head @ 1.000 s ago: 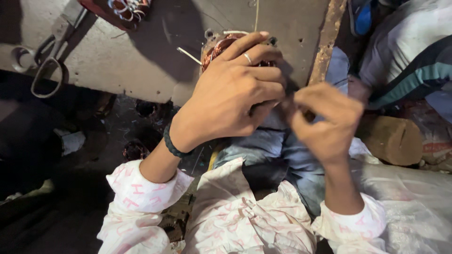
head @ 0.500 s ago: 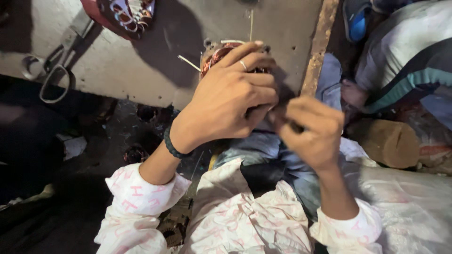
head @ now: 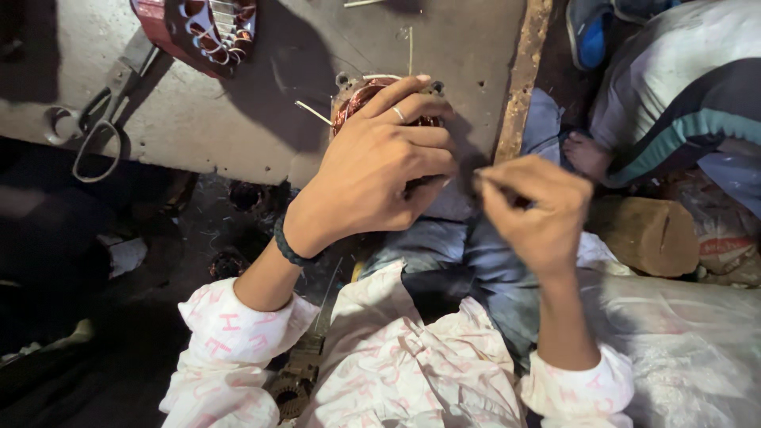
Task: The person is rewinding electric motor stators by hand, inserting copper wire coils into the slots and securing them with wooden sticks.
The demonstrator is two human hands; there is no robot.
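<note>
My left hand lies over a round motor stator with copper-coloured windings and grips it from above; most of the stator is hidden under my fingers. It rests at the near edge of a grey concrete slab. My right hand is just to the right of it, fingers pinched together on a thin wire that is hard to make out. A thin pale strip pokes out from the stator's left side.
A second red stator lies at the slab's far left, with scissors beside it. Another person sits at the right, foot near a wooden block. Dark floor lies below left.
The view has shifted, so the slab and stators sit lower in frame. My right hand has moved slightly right and away from the left hand, still pinched. The left hand keeps its grip.
</note>
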